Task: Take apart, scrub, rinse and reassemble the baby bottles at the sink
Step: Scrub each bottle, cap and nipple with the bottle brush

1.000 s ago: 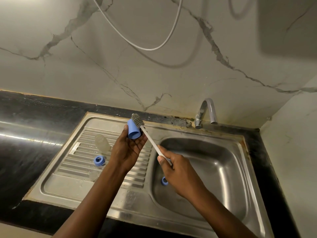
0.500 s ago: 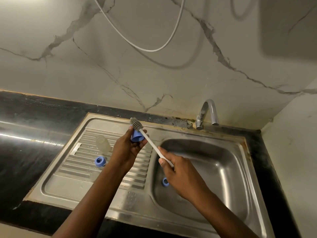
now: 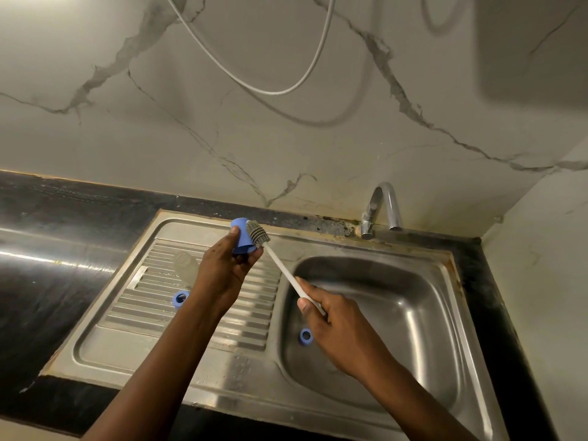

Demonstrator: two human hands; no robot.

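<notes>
While the left hand pinches a blue bottle cap between thumb and fingers above the far end of the ribbed drainboard, the right hand is closed around the white handle of a bottle brush, whose grey bristle head lies against the cap's right side, outside it. From the head view, the cap's open mouth faces down toward the palm. A clear bottle lies on its side on the drainboard, partly hidden behind the left wrist, and a blue ring rests on the ridges just beside the forearm. A second blue ring sits low on the left wall of the sink basin, close under the right hand. Right of the hands the basin is open steel out to its raised rim, and the tap stands at the back rim, well apart from the brush. Black counter borders the sink on the left and front edges; a white hose loops across the marble wall above.

Compared with half a second ago, the cap has turned so its closed end points up and away, and the brush head now sits beside it rather than above it. Both rings and the clear bottle lie where they did.
</notes>
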